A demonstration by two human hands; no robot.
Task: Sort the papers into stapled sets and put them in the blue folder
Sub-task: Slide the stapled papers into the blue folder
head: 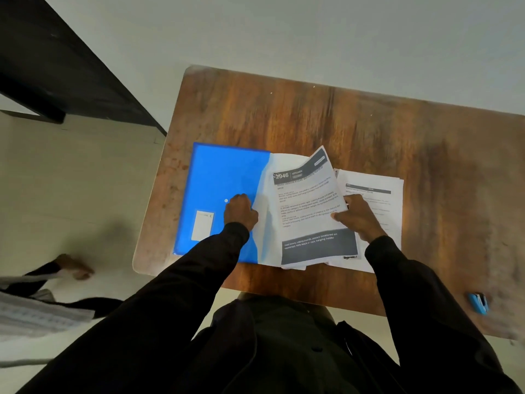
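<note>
A blue folder (216,180) lies on the left part of the wooden table (312,115), with a white label near its front edge. My left hand (241,213) rests on the folder with the fingers curled, at the edge of a white sheet. A printed paper set (306,206) with dark header and footer bands lies partly over the folder's right side. My right hand (359,218) pinches that set's right edge. Under it, more printed papers (380,191) lie spread to the right.
A blue stapler (478,303) sits near the table's front right edge. A dark piece of furniture (56,58) stands to the left on the pale floor. Another person's hand and sleeve (74,268) show at the left, beside a grey cloth.
</note>
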